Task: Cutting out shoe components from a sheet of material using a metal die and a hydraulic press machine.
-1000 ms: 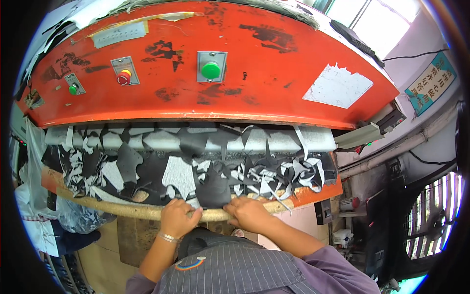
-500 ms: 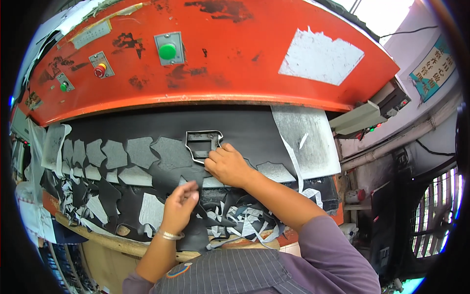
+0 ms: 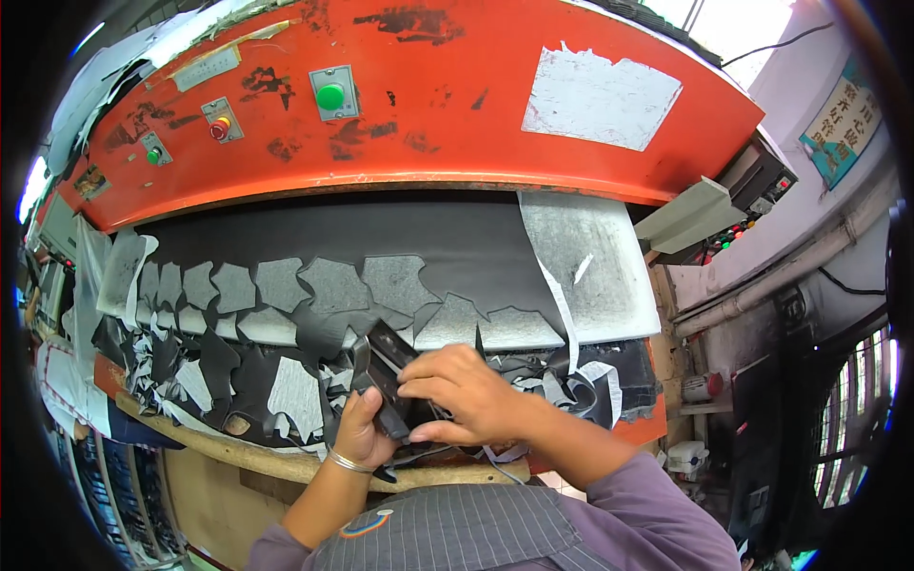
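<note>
Close to my body, above the front edge of the bench, I hold a dark metal cutting die (image 3: 381, 369), tilted up. My left hand (image 3: 360, 433) grips its near side, with the thumb along the edge. My right hand (image 3: 466, 392) is closed over its right side, fingers on the frame; what lies inside the die is partly hidden. Beyond them a black sheet (image 3: 381, 226) is spread over a whitish cutting board (image 3: 600, 285). A row of cut-out shapes runs along the sheet, with grey showing through, the rightmost opening (image 3: 395, 284) just beyond the die.
A red press beam (image 3: 428, 143) with green buttons (image 3: 330, 96) and a red knob (image 3: 220, 127) spans the far side. Black and white scraps (image 3: 295, 400) lie along the bench front. A control box (image 3: 762, 181) stands at the right, beside pipes (image 3: 781, 276).
The cutting die has been lifted off the sheet and brought toward me. A cut-out shape shows where it stood. My left hand has closed on it, and the view has shifted slightly.
</note>
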Available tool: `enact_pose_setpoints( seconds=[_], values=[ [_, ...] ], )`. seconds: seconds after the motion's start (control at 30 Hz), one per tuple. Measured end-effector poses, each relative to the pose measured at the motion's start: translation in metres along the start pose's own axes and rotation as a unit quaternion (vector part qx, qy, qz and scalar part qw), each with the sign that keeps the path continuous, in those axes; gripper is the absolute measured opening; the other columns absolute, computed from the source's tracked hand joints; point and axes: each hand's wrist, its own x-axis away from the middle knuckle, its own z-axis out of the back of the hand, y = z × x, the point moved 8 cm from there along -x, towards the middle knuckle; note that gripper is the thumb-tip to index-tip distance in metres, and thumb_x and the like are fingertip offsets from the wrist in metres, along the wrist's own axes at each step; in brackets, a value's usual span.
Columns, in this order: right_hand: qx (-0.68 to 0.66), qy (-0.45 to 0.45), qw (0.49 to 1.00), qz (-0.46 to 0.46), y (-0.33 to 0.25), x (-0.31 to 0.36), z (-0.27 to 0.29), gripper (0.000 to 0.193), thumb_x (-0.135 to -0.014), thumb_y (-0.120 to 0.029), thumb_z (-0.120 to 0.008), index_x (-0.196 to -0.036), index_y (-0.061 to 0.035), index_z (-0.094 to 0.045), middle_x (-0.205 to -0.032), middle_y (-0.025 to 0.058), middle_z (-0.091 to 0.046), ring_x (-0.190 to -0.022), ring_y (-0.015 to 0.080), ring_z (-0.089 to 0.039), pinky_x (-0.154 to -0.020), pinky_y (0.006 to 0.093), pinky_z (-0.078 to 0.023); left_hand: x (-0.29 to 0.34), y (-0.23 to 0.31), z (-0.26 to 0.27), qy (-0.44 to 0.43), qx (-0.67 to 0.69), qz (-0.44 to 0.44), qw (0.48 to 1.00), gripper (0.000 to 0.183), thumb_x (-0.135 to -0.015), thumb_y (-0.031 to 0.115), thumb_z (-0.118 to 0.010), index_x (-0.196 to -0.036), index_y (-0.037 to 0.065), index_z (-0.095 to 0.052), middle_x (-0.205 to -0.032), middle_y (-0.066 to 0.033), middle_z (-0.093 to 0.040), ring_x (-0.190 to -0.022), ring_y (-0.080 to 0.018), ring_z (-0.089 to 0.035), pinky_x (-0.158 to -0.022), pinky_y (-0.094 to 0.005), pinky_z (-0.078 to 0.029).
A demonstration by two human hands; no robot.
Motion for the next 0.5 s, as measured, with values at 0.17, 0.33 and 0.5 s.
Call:
enact_pose_setpoints(
  seconds=[0.17,0.33,0.5],
  values=[
    [0.139,-0.174,0.974,0.037,-0.004,-0.006,-0.004,0.074,-0.068,-0.033,-0.077,-0.134,-0.0190,-0.047,-0.151,0.0194,-0.024,-0.135,0.0381,-0.033,-0.101,0.0520,-0.034,0.014,-0.014,-0.020,-0.107,-0.108,0.120,0.981,0.078,-0.074,0.031,-0.080,-0.135,0.005,-0.038,-0.122,-0.0130,-0.056,-0.110,-0.0285,-0.060,-0.092,-0.0423,-0.052],
    [0.131,-0.188,0.968,0.100,0.001,0.011,-0.028,0.055,-0.070,-0.017,-0.071,-0.122,-0.0092,-0.054,-0.117,0.0093,-0.057,-0.105,0.0255,-0.057,-0.080,0.0372,-0.049,0.018,-0.046,0.011,-0.075,-0.091,0.236,0.965,0.074,-0.085,0.046,-0.066,-0.137,0.004,-0.035,-0.121,-0.0212,-0.056,-0.107,-0.0347,-0.062,-0.087,-0.0448,-0.055],
    [0.147,-0.129,0.979,0.054,0.018,0.015,-0.014,0.043,-0.071,-0.013,-0.072,-0.112,-0.0054,-0.061,-0.095,0.0070,-0.062,-0.081,0.0239,-0.061,-0.066,0.0340,-0.052,0.021,-0.025,0.037,0.009,-0.085,0.146,0.986,0.035,-0.099,0.029,-0.047,-0.127,0.008,-0.041,-0.117,-0.0154,-0.057,-0.099,-0.0309,-0.064,-0.080,-0.0429,-0.056]
  ],
)
